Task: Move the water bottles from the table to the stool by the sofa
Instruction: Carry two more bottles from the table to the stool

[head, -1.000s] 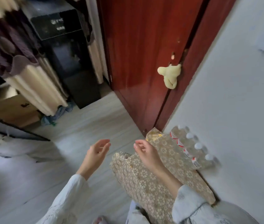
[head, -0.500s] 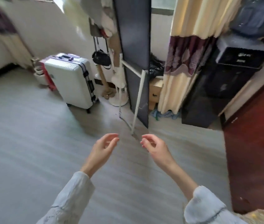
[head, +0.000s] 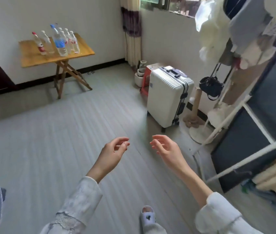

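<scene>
Bottles (head: pixel 58 40) on table (head: pixel 32 59) now visible; hands unchanged, empty.

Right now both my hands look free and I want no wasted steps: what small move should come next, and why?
Probably step forward and left toward the wooden folding table. Both the left hand and right hand hang relaxed and hold nothing, while several water bottles stand upright on that table across the bare floor, well out of reach from here.
</scene>
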The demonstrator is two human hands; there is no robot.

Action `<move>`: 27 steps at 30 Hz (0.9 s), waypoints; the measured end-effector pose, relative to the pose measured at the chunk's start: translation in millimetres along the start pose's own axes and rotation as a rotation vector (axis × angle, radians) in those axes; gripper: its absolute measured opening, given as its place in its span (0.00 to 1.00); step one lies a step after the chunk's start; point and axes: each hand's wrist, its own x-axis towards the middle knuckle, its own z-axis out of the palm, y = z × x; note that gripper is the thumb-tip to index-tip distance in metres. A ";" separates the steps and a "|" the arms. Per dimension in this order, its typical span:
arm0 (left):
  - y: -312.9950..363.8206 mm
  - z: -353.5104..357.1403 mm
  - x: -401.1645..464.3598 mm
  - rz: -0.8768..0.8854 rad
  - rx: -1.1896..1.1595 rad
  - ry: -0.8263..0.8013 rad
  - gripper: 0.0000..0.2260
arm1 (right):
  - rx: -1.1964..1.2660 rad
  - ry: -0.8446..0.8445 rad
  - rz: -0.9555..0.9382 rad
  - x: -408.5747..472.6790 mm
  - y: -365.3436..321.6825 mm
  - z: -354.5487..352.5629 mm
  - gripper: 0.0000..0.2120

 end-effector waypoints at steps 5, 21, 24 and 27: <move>13.7 -25.7 76.7 -0.042 -0.034 0.184 0.07 | 0.003 -0.151 -0.060 113.1 -25.1 9.2 0.09; -10.7 -146.0 322.4 -0.108 -0.073 0.450 0.07 | 0.039 -0.418 -0.142 421.0 -91.9 120.4 0.04; -18.4 -186.7 385.6 -0.086 -0.038 0.491 0.06 | 0.051 -0.406 -0.155 487.9 -115.3 152.3 0.05; -18.8 -228.2 447.0 -0.069 -0.039 0.547 0.06 | 0.055 -0.405 -0.182 547.0 -142.7 180.4 0.05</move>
